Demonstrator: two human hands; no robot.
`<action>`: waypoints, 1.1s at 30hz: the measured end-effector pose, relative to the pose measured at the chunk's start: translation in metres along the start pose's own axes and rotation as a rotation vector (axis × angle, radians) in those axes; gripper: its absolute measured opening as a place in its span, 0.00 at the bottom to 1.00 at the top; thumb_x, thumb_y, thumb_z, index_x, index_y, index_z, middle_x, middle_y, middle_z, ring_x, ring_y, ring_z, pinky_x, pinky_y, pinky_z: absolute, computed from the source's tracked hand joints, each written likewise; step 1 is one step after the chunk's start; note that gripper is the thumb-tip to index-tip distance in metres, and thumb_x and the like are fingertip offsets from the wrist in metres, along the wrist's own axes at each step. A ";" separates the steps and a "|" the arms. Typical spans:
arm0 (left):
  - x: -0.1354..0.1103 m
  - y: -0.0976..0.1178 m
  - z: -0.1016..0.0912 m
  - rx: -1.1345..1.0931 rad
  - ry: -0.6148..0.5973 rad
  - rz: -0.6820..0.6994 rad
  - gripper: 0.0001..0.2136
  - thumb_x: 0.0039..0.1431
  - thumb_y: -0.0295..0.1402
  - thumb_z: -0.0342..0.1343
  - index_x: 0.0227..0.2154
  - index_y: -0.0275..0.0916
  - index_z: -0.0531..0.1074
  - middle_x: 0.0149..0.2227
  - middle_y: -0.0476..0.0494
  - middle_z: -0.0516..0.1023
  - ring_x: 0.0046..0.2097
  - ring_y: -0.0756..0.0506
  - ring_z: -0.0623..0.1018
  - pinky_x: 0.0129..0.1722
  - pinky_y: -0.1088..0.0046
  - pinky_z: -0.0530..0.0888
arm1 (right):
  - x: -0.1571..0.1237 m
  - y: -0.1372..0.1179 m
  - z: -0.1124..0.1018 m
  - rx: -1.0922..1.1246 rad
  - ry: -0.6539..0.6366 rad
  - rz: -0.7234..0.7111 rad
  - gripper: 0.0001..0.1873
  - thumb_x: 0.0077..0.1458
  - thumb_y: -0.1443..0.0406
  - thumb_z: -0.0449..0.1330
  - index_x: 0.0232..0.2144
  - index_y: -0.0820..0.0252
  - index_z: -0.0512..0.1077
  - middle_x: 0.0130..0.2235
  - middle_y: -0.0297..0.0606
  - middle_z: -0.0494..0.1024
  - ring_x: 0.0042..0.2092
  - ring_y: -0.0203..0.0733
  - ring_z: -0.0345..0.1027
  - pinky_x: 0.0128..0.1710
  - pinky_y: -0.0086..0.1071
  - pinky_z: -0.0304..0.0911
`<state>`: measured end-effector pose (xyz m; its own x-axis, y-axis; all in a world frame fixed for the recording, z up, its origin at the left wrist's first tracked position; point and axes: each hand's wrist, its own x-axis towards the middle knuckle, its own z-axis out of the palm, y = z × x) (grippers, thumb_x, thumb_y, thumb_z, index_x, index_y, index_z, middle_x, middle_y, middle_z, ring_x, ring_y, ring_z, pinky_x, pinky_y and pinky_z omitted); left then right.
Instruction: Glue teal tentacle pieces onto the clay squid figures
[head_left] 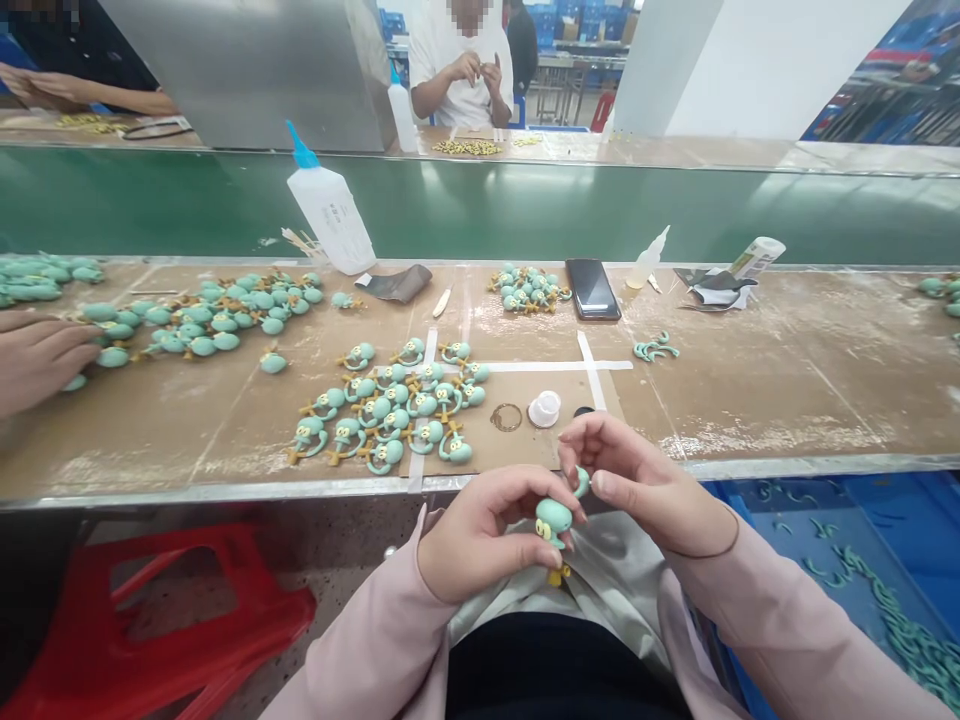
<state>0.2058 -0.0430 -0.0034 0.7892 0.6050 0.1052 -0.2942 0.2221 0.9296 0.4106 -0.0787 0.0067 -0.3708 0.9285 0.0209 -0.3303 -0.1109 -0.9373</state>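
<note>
Over my lap, my left hand (499, 530) is closed around a small teal figurine (553, 517) with a round head, yellow eyes and a mustard-coloured lower part. My right hand (645, 480) pinches a curved teal arm piece (581, 483) close beside the figurine's head. Whether the arm piece touches the body is hidden by my fingers. Ahead and to the left lies a group of figurines with curved arms (394, 405) on the table. A white cap-like cup (544, 408) stands just beyond my hands, and a few loose teal arm pieces (655, 348) lie to the right.
Along the table's back are a large squeeze bottle (330, 215), a phone (593, 289), a small glue bottle (649, 258) and more figurine piles (225, 310). A co-worker's hand (45, 360) reaches in at left. Blue bin (795, 530) and red stool (150, 610) flank me.
</note>
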 end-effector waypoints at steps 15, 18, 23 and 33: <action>-0.010 -0.001 -0.007 0.674 -0.043 0.304 0.10 0.53 0.30 0.65 0.38 0.37 0.74 0.35 0.40 0.77 0.37 0.46 0.77 0.39 0.74 0.74 | -0.009 0.010 0.016 -0.439 0.082 -0.044 0.09 0.60 0.60 0.60 0.34 0.60 0.72 0.34 0.35 0.68 0.36 0.36 0.63 0.37 0.30 0.59; -0.012 -0.002 -0.010 0.620 -0.045 0.286 0.10 0.53 0.32 0.65 0.37 0.37 0.75 0.35 0.39 0.78 0.37 0.45 0.77 0.39 0.74 0.74 | -0.008 0.010 0.019 -0.562 0.046 -0.049 0.09 0.62 0.61 0.57 0.32 0.60 0.69 0.33 0.34 0.67 0.35 0.35 0.61 0.36 0.29 0.57; -0.017 -0.007 -0.011 0.345 0.021 0.131 0.11 0.54 0.31 0.64 0.40 0.37 0.73 0.38 0.39 0.80 0.38 0.44 0.81 0.39 0.69 0.76 | -0.001 0.000 0.021 -0.666 0.059 -0.016 0.12 0.66 0.61 0.51 0.31 0.59 0.65 0.32 0.33 0.65 0.34 0.35 0.60 0.36 0.29 0.57; -0.025 -0.021 -0.019 -0.232 0.436 -0.086 0.14 0.53 0.28 0.65 0.43 0.37 0.72 0.27 0.47 0.80 0.26 0.49 0.81 0.28 0.77 0.78 | 0.056 -0.023 -0.032 -1.102 0.415 0.111 0.15 0.61 0.56 0.52 0.30 0.60 0.67 0.31 0.38 0.72 0.35 0.41 0.65 0.37 0.33 0.59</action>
<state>0.1818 -0.0485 -0.0325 0.5312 0.8296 -0.1719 -0.3892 0.4192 0.8203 0.4257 -0.0130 0.0183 0.0273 0.9996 -0.0032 0.6882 -0.0211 -0.7252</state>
